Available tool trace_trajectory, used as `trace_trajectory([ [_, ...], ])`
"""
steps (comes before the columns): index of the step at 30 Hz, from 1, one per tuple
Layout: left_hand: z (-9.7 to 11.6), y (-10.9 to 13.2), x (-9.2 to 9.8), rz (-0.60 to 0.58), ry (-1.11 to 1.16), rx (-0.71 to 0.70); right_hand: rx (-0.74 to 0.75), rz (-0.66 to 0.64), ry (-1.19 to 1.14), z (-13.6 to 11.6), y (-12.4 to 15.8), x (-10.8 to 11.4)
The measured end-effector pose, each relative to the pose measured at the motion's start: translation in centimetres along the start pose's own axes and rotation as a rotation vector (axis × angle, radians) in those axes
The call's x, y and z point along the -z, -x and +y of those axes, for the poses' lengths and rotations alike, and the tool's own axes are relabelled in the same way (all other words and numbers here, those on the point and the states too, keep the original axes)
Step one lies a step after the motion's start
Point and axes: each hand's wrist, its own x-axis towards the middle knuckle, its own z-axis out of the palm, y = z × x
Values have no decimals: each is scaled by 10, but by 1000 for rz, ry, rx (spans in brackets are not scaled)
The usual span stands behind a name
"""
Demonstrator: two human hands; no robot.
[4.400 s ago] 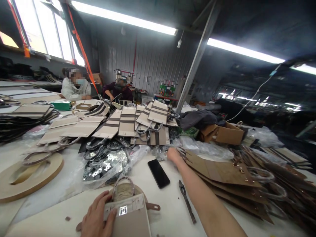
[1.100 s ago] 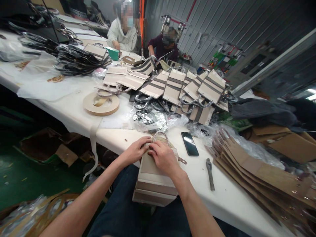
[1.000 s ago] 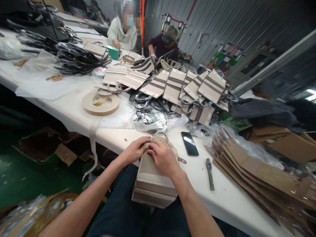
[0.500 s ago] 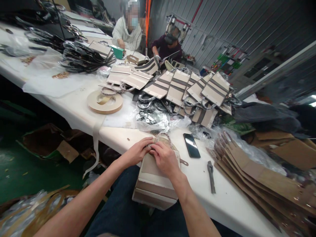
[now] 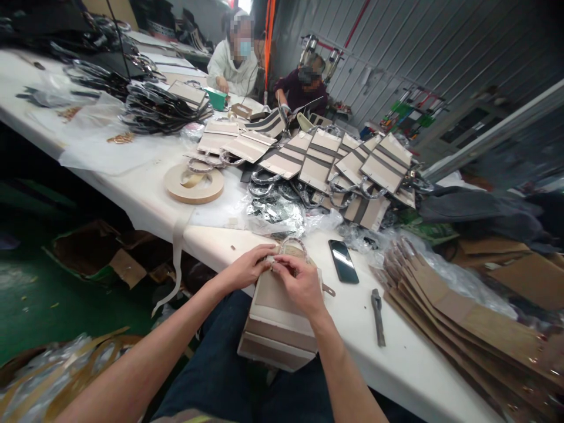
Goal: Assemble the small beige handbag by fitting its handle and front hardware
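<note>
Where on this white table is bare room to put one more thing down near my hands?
Free: the white table between the beige flat bag, the black phone and the grey metal tool; also the strip in front of the tan tape roll. Crowded: striped bags behind the phone and the brown card stack at right.

my white table (image 5: 132, 194) runs upper left to lower right. on it: tape roll (image 5: 194, 183) left of centre, striped bags (image 5: 318, 164) mid-frame, black phone (image 5: 343, 261) and metal tool (image 5: 378, 308) right of my beige bag (image 5: 277, 317) at the near edge, brown panels (image 5: 462, 320) stacked right.
</note>
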Motion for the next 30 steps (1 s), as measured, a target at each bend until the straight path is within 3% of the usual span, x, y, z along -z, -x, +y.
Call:
trace_trajectory([
  [6, -2, -1, 3, -11, 14, -7, 94, 26, 80, -6, 0, -7],
  [12, -3, -1, 5, -21, 31, -4, -13, 43, 29, -3, -4, -9],
  [19, -7, -1, 5, -17, 53, 0, 113, 5, 139, 2, -7, -11],
  [30, -8, -2, 6, -29, 46, 6, 123, 58, 184, -2, -4, -13],
])
